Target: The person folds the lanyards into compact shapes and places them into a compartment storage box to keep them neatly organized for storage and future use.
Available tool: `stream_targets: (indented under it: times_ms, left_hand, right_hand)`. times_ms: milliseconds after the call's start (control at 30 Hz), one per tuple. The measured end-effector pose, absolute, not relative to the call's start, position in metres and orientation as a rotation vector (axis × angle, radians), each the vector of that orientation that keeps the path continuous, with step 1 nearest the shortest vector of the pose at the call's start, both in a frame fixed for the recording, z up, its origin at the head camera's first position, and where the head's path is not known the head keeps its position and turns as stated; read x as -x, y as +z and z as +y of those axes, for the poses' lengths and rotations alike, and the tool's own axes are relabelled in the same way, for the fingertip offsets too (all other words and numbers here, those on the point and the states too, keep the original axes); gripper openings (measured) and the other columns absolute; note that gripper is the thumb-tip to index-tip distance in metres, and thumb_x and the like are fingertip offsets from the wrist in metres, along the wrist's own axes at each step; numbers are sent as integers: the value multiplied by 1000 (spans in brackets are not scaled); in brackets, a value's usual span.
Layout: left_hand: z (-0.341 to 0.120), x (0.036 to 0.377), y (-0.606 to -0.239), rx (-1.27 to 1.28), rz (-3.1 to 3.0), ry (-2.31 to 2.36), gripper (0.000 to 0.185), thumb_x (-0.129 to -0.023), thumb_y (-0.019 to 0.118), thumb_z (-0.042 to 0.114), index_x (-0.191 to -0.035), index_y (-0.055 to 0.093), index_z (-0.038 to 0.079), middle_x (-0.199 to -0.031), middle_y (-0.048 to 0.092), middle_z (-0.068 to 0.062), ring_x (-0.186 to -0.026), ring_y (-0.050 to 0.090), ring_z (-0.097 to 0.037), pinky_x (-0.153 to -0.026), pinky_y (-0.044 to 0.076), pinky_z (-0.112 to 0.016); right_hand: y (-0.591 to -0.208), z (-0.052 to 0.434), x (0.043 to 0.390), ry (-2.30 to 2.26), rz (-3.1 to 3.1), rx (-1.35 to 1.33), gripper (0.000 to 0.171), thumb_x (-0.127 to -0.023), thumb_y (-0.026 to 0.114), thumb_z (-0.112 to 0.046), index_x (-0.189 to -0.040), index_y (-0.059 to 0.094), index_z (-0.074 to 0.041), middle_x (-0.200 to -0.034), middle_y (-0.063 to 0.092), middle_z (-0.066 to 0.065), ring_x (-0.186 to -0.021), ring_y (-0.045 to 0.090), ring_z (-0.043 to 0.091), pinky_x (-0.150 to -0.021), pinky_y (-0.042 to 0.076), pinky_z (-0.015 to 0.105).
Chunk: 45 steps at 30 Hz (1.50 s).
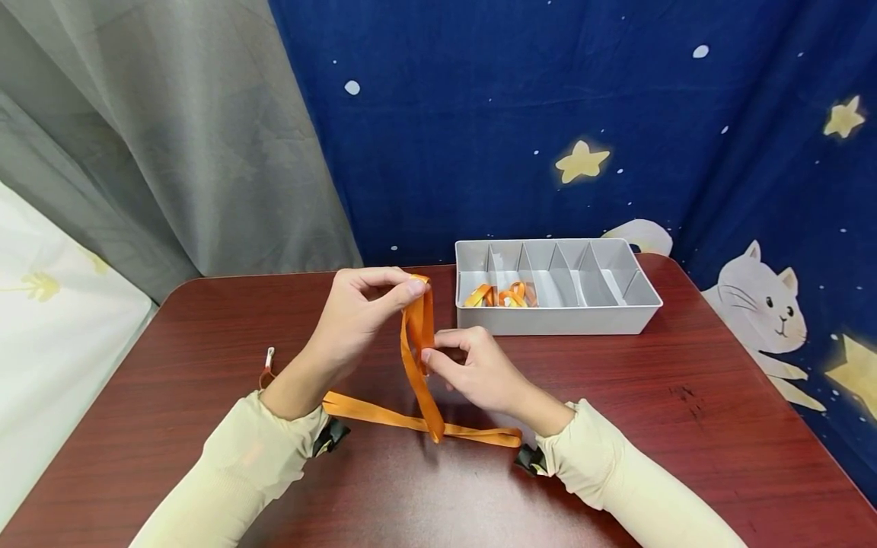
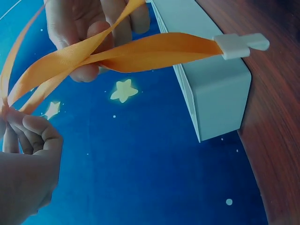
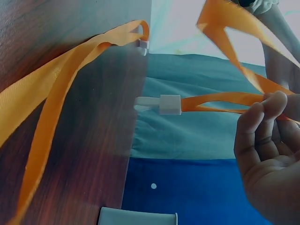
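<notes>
Dark red wood-grain tabletop (image 1: 658, 426), rounded corners, fills lower head view. Behind it: blue star-and-cat backdrop (image 1: 548, 114) at right, grey curtain (image 1: 171, 137) at left.

Grey divided tray (image 1: 558, 320) on far side of tabletop, right of centre, several slanted compartments. Coiled orange ribbon pieces (image 1: 503, 295) lying in the left-hand compartments; exact compartment count not resolvable.

Orange ribbon (image 1: 419, 358) in front of tray, near tabletop centre. Upper part lifted off the surface and doubled into a narrow upright loop; lower part trailing flat across the tabletop between both forearms, crossing itself close to the near edge. White plastic clip (image 3: 169, 104) on one ribbon end, seen hanging free in right wrist view; small white end piece (image 1: 269, 355) also visible on tabletop just beside left wrist.

Left hand (image 1: 359, 308) raised above tabletop, thumb and forefinger curled, pinching top of ribbon loop. In left wrist view, ribbon (image 2: 117, 54) stretched taut from the fingers (image 2: 35, 129) toward the clip (image 2: 241, 45), tray wall (image 2: 215, 79) behind.

Right hand (image 1: 473, 369) lower and just right of loop, fingers curled, pinching ribbon at mid-height. Right wrist view confirms fingertips (image 3: 269, 105) closed on strap.

Both hands near one another, separated only by the loop. Cream sleeves (image 1: 617, 472) on both forearms, dark wrist mounts (image 1: 530, 459) at cuffs.
</notes>
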<state>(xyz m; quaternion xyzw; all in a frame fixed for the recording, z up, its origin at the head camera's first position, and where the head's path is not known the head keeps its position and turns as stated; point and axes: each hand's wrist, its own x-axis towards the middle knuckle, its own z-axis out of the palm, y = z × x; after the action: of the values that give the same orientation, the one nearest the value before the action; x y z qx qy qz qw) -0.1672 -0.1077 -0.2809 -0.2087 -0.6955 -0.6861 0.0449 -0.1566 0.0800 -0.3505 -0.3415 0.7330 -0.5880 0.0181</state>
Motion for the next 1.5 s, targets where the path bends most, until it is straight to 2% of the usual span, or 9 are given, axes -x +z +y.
stream_targets:
  times_ms: [67,367,700,1000,1100,1333,1500]
  left_hand:
    - [-107,167,-281,648,-2124,-2090,9,-92,70,7,-88,78,9,-88,72,-7,-86,61,-25,-74,54,-31]
    - [-107,166,-282,696,-2102,-2089,8,-91,70,6,-88,77,7,-86,71,-7,-83,61,-23,-74,52,-31]
    - [-106,166,-281,739,-2096,-2062,8,-91,71,7,-90,75,0,-86,71,-9,-83,61,-25,-73,53,-31]
    - [-105,164,-282,752,-2106,-2065,9,-92,71,8,-90,76,0,-84,71,-10,-82,62,-26,-74,53,-33]
    - [-105,163,-282,746,-2105,-2070,8,-92,71,8,-90,76,1,-85,71,-10,-83,62,-26,-74,54,-33]
    - [-105,163,-279,737,-2091,-2071,9,-91,71,7,-91,76,0,-86,72,-9,-84,62,-27,-74,54,-32]
    - [-106,163,-279,694,-2084,-2059,10,-92,71,8,-92,75,-1,-85,70,-8,-79,58,-26,-69,52,-30]
  right_hand:
    - [-351,80,157,-1831,2265,1074,16,-97,59,-5,-86,71,-6,-70,59,-1,-49,53,18,-47,48,27]
    - [-353,80,155,-1886,2129,1239,14,-93,56,0,-95,70,-1,-83,63,6,-52,52,12,-48,48,27]
    - [-352,75,153,-1908,2087,1313,2,-91,70,-6,-90,69,-5,-74,56,3,-61,49,13,-52,41,22]
    - [-350,71,152,-1922,2111,1270,7,-93,70,-9,-96,73,-4,-81,66,3,-65,56,12,-55,49,24]
    - [-351,70,153,-1925,2126,1264,5,-94,69,-8,-94,73,-5,-80,65,3,-64,55,11,-54,48,25]
    - [-352,68,155,-1962,2184,1261,8,-92,69,-3,-87,75,-4,-78,70,3,-72,62,13,-62,55,31]
    - [-353,68,157,-1990,2217,1287,11,-91,70,0,-82,75,-6,-81,70,4,-74,61,15,-63,53,32]
